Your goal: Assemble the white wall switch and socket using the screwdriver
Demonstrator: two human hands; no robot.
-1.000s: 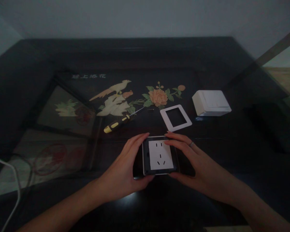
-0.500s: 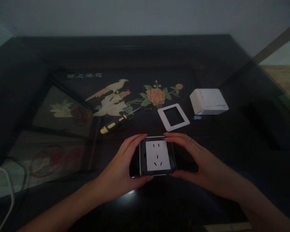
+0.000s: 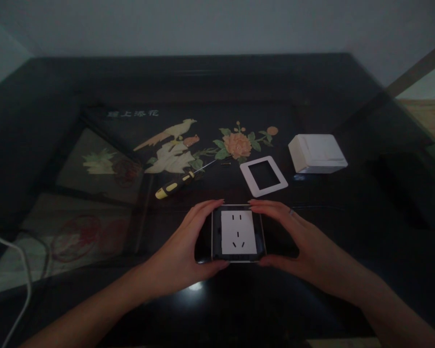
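Between my two hands is a wall socket, its white slotted face set in a black frame and turned up toward me. My left hand grips its left side, with fingers at the far edge and thumb at the near edge. On the opposite side my right hand, which wears a ring, holds it the same way. Beyond the socket lies a white square cover frame. A small screw rests left of that frame, close to the tip of a yellow and black screwdriver.
A white box-shaped switch unit stands at the right. The dark glossy table carries an inlaid bird-and-flower picture and reflects light. At the left edge hangs a white cable. A pale wall rises behind the table.
The whole view has shifted slightly, so things appear a little further right. Both hands keep the same hold on the socket.
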